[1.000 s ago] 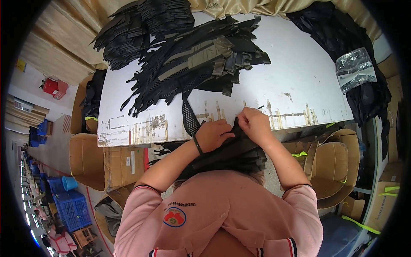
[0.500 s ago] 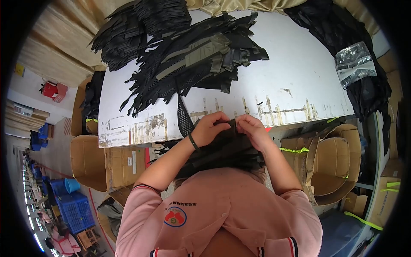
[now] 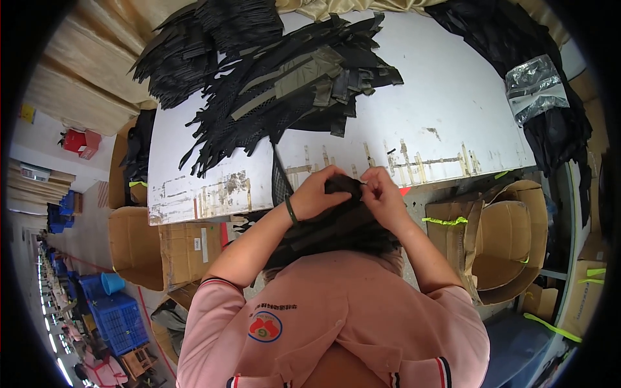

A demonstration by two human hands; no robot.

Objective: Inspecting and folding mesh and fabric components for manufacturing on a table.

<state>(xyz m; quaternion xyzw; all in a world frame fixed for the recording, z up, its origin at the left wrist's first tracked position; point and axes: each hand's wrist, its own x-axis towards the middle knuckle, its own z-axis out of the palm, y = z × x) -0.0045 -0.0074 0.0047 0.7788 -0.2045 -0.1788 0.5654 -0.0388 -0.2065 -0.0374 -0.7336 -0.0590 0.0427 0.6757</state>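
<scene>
My left hand (image 3: 318, 191) and my right hand (image 3: 381, 195) are close together at the near edge of the white worktable (image 3: 414, 116). Both pinch the top of a bundle of black fabric and mesh pieces (image 3: 339, 226) that hangs down toward my lap. A narrow black mesh strip (image 3: 279, 181) runs from the bundle up onto the table. A dark band circles my left wrist. On the table's far left lies a big heap of black mesh and olive webbing pieces (image 3: 291, 84).
More black fabric (image 3: 517, 39) and a clear plastic bag (image 3: 533, 87) lie at the table's right. Open cardboard boxes stand at the right (image 3: 498, 246) and under the table's left (image 3: 162, 249). Blue crates (image 3: 116, 317) sit on the floor at the lower left.
My hands moved closer together and slightly toward me at the table edge, still gripping the black bundle. The heap on the table has not moved.
</scene>
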